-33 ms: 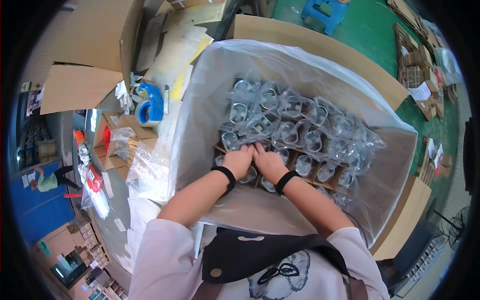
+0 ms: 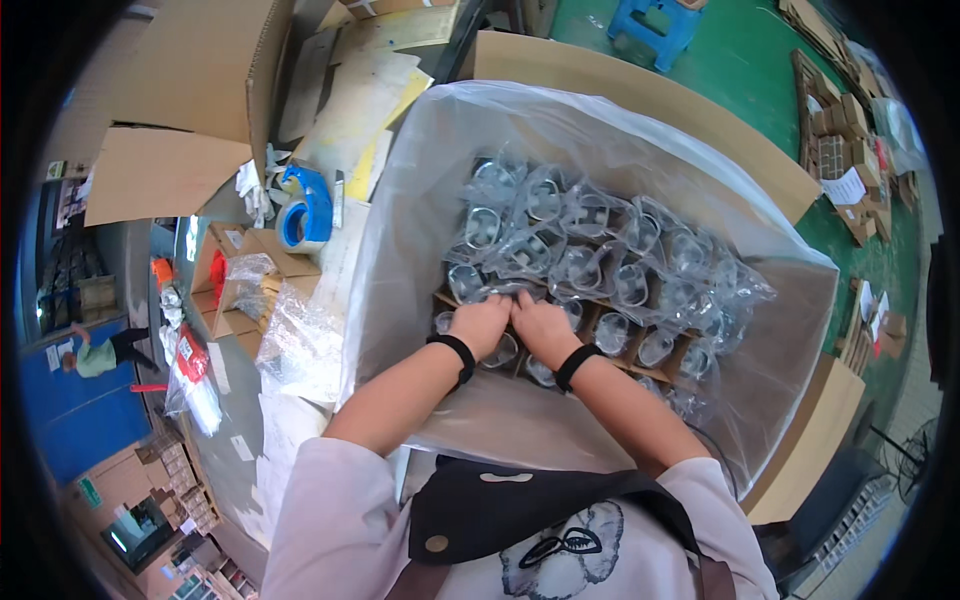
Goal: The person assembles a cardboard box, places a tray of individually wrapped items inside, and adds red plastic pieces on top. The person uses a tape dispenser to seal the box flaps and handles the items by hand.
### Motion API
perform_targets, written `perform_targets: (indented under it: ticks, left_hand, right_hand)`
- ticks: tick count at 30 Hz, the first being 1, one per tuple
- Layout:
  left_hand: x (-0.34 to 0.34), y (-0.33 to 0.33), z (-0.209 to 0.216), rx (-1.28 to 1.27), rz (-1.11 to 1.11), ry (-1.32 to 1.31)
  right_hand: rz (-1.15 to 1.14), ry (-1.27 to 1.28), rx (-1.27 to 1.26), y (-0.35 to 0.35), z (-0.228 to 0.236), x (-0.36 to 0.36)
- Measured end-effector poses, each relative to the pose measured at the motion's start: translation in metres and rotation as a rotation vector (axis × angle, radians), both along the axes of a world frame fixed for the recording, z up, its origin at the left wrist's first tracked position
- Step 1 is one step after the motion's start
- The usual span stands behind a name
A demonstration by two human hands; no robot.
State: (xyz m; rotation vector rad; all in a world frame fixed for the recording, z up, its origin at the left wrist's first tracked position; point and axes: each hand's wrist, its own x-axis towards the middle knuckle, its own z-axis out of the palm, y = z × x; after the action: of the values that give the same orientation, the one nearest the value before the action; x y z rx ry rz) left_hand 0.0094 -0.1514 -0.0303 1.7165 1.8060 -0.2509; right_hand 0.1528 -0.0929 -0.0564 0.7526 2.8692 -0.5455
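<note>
Left hand and right hand touch clear bags, fingers' grip unclear; a red package bears a label.

Crinkled clear plastic lies among rounded transparent items, rowed inside a carton

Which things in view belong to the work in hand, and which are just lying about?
In use:
- left hand and right hand, fingers close together
- clear rounded items, many under plastic film
- cardboard dividers
- plastic liner
- large carton

Apparently lying about:
- blue tape dispenser
- bubble wrap
- small open carton
- blue stool
</note>
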Motion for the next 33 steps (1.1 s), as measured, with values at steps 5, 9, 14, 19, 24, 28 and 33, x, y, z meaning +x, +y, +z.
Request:
perform_targets:
  ticks: [5,9,14,19,24,28,33]
  left_hand:
    - [-0.018,-0.002,0.020,-0.059,-0.149,-0.022]
    - [-0.027,0.002,0.061,-0.176,-0.191,-0.011]
    - [-0.011,0.013,0.104,-0.310,-0.238,-0.131]
    - [0.076,0.014,0.038,-0.282,-0.223,-0.275]
    - [0.107,0.018,0.024,-0.472,-0.186,-0.055]
    - [0.098,0.011,0.019,-0.388,-0.043,-0.124]
    - [0.092,0.019,0.030,-0.106,0.504,-0.429]
  right_hand:
    - [0.138,0.083,-0.093,0.012,0.035,0.019]
    - [0.150,0.289,-0.264,0.013,0.067,0.057]
    - [-0.196,0.133,-0.388,0.011,0.071,0.102]
    - [-0.334,-0.084,-0.160,0.012,-0.015,0.060]
    - [-0.432,-0.012,-0.239,0.020,-0.012,0.058]
    - [-0.443,0.260,-0.439,0.018,0.035,0.087]
    - [-0.531,0.278,-0.568,0.012,0.032,0.121]
